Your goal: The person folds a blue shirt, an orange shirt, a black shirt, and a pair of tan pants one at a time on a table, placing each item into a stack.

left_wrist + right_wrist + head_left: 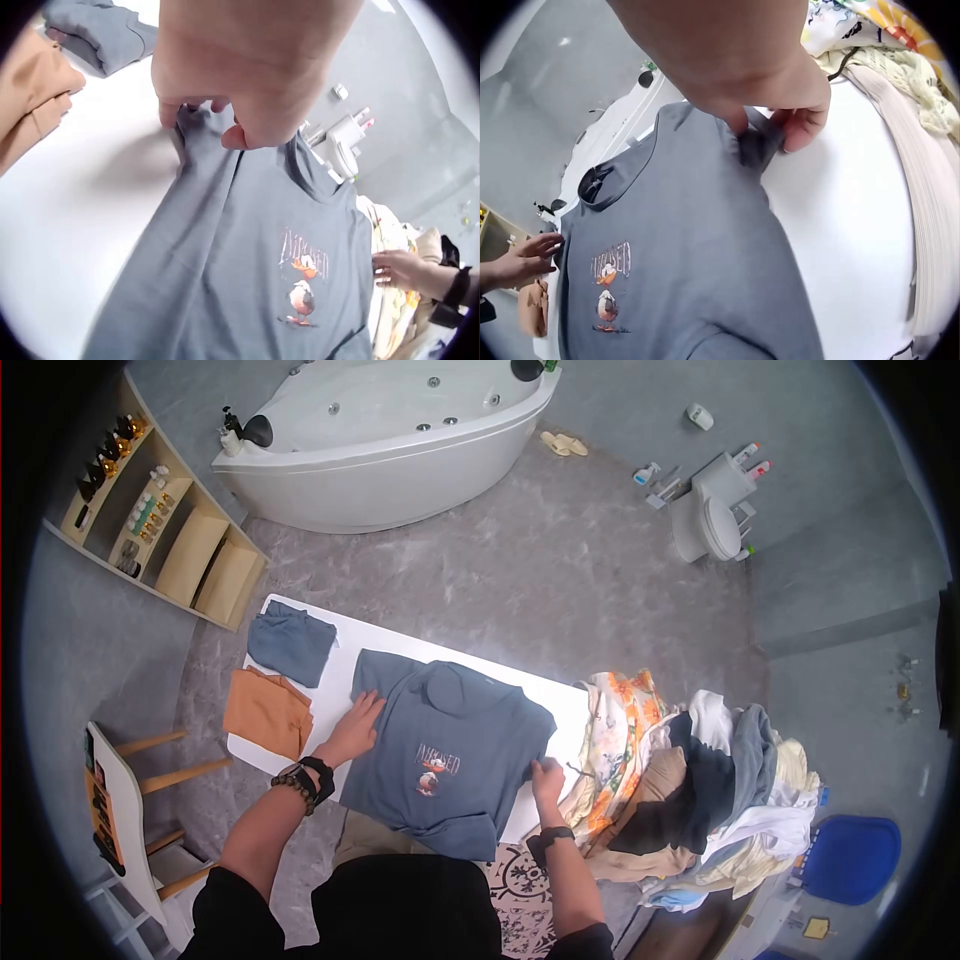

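A blue-grey shirt [440, 740] with a printed duck on its front lies spread on a white table [375, 637]. The left hand [352, 732] rests at the shirt's left edge, its fingers extended in the right wrist view. Close up in the left wrist view, that left hand [251, 71] partly hides the fabric under it. At the opposite edge, the right hand [547, 785] pinches the cloth; in the right wrist view this right hand [739, 71] has a dark fold of the shirt [682, 225] between thumb and fingers.
A folded blue-grey garment [292, 642] and an orange one [268, 710] lie at the table's left end. Heaped clothes [690, 790] cover the right end. Around stand a shelf unit [195, 550], bathtub [390, 480], toilet [705, 525], white chair [125, 800] and blue chair [852, 858].
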Motion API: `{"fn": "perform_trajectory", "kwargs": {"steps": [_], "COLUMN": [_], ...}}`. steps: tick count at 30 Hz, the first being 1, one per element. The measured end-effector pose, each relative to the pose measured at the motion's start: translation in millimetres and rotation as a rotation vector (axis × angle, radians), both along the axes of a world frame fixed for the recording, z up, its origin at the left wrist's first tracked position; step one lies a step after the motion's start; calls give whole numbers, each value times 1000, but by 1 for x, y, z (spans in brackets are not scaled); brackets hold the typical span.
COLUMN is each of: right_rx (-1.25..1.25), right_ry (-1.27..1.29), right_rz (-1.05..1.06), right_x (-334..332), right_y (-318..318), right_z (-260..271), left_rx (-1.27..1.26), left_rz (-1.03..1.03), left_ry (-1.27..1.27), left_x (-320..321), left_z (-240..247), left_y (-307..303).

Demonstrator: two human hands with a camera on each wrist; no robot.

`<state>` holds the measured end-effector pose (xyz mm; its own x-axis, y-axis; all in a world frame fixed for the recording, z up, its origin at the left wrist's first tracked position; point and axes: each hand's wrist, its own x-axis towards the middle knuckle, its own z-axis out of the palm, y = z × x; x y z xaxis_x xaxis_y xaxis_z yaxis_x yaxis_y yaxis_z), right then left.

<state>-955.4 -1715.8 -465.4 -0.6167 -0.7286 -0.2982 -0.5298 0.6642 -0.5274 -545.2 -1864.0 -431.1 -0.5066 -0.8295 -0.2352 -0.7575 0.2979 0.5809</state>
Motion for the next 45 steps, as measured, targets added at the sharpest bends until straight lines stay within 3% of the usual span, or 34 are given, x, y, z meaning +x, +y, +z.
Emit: {"fn": "perform_trajectory", "kwargs": {"steps": [7,13,15,21,23,24,25,27,29,31,34,39,43,44,45], "right_rx": [-354,-410,-486,-401,-513,-416,-409,-315,-217,-233,-241,-185,-104,-86,-68], "right_ry": [-11,-251,-483,-626,-372,-355,-636,-533,-424,-354,-248,-171,-273,-210,-145], "right_rz": [-421,-456,-490,-559,-448,-295,-178,155,350,406,475,472,363,368,370], "right_x": [-50,-63,-56,-54,-38,-31,-16,8,14,21,30,48,64,69,73], "right_y": [39,51,38,20,2,-4,-17,-25,-26,-20,1,38,64,69,73], "right_z": [0,-8,6,16,28,40,61,70,74,71,73,71,76,80,83], "left_rx": [97,107,104,121,135,134,134,48,-44,-119,-39,-14,110,104,151], "left_rz": [-23,-10,-3,7,6,5,3,91,182,548,732,777,730,732,754], "left_ry": [-340,-345,-328,-310,-302,-280,-257,-141,-25,47,-56,-251,-123,-127,37], "left_x": [-5,-4,-3,0,0,1,1,7,7,1,-12,-22,-20,-19,-19], "left_z": [19,7,5,2,2,2,2,-17,-23,-23,-14,-46,-40,-36,-33], "left_y": [-6,-7,-9,-17,-18,-19,-18,-13,-12,-13,-27,-44,-51,-52,-52]}}
